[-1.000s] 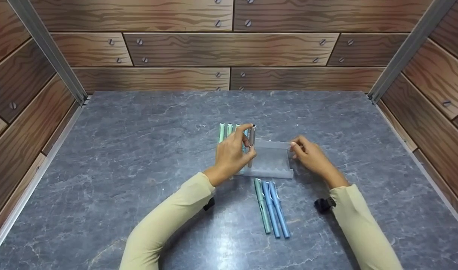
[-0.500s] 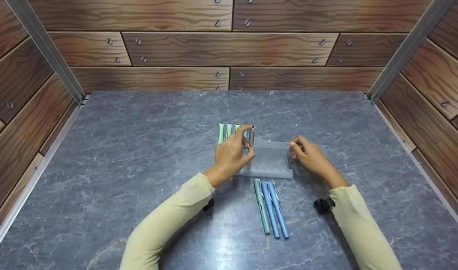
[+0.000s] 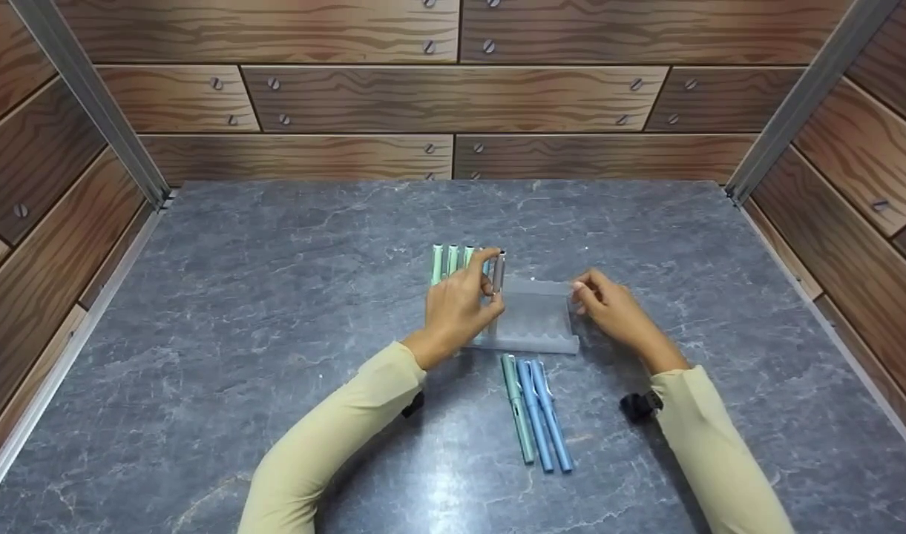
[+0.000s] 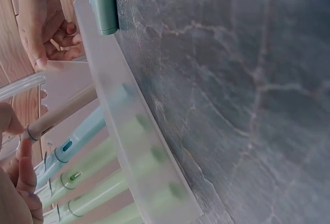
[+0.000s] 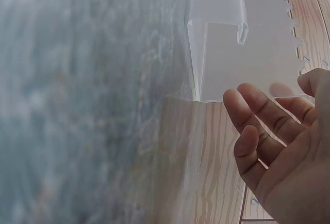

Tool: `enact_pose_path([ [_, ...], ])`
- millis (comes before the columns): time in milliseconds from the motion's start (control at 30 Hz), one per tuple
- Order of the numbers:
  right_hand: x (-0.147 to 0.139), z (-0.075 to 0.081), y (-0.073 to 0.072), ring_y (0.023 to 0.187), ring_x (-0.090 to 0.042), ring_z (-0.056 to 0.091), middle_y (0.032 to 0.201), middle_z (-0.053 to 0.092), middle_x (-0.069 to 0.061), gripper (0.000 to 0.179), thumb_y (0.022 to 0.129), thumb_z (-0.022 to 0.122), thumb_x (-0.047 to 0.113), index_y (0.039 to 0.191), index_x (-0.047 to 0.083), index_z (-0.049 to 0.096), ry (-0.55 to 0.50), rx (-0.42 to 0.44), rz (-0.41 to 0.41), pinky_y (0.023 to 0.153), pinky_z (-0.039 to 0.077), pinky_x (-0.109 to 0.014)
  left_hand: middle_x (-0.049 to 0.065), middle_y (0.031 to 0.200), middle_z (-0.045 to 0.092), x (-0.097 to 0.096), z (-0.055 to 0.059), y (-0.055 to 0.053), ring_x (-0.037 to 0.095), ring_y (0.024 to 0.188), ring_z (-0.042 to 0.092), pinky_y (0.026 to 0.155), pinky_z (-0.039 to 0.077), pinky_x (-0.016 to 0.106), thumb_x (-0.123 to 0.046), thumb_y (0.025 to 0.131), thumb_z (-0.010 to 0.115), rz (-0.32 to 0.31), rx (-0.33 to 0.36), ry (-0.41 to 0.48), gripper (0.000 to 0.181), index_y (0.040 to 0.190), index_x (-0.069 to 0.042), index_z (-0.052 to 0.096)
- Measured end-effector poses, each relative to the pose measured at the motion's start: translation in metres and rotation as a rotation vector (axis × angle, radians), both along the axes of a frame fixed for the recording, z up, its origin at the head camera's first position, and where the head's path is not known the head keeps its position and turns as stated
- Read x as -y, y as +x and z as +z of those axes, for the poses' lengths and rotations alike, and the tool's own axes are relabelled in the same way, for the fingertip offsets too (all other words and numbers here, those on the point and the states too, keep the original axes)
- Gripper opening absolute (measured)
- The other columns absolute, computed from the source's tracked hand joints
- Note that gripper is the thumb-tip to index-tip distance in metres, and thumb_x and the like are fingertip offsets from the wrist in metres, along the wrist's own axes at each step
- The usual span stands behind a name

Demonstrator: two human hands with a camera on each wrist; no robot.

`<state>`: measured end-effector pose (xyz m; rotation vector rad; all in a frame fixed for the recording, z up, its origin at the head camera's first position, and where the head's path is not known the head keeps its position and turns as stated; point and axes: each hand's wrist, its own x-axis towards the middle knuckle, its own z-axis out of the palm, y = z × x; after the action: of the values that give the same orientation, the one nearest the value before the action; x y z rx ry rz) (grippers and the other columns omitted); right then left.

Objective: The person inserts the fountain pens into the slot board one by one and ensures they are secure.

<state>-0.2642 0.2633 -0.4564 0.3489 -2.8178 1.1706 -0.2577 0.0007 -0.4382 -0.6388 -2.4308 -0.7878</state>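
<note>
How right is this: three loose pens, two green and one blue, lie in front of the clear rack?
The colour count is wrong: the head view shows one green pen and two blue pens; all three do lie loose in front of the clear rack.

Spreads as a blue-grey, pale-veined tabletop [image 3: 274, 274], gleams with a white reflection [image 3: 445, 486] in front, and ends against a back wall [image 3: 349, 33] and side walls [image 3: 868, 167] patterned in wooden planks [image 3: 453, 98] with slotted screw heads [image 3: 274, 84], joined by grey metal posts [image 3: 104, 111] at the corners.
</note>
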Motion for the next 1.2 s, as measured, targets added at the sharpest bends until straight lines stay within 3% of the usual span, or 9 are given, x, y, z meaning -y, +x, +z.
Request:
enact_pose_path([
  [767, 0.0003, 0.0004, 0.0008, 0.077, -0.022, 0.063, 0.093, 0.067, -0.019, 0.027, 0.103, 0.044, 0.020, 0.110, -0.003, 0.057, 0.004, 0.007, -0.013, 0.068, 0.046, -0.022, -0.009, 0.075, 0.069, 0.0005, 0.0078, -0.0006, 0.011, 0.054, 0.056, 0.045, 0.036, 0.024, -0.021, 0.080, 0.068, 0.007, 0.161, -0.077, 0.061, 0.135, -0.022, 0.044],
  [1200, 0.0001, 0.0006, 0.0008, 0.077, -0.027, 0.064, 0.093, 0.067, -0.021, 0.027, 0.103, 0.044, 0.019, 0.109, -0.004, 0.055, -0.002, 0.004, -0.004, 0.065, 0.045, -0.021, -0.003, 0.065, 0.065, -0.0001, 0.0095, -0.0049, 0.013, 0.051, 0.053, 0.042, 0.035, 0.025, -0.023, 0.081, 0.066, 0.026, 0.169, -0.118, 0.058, 0.135, -0.021, 0.044],
])
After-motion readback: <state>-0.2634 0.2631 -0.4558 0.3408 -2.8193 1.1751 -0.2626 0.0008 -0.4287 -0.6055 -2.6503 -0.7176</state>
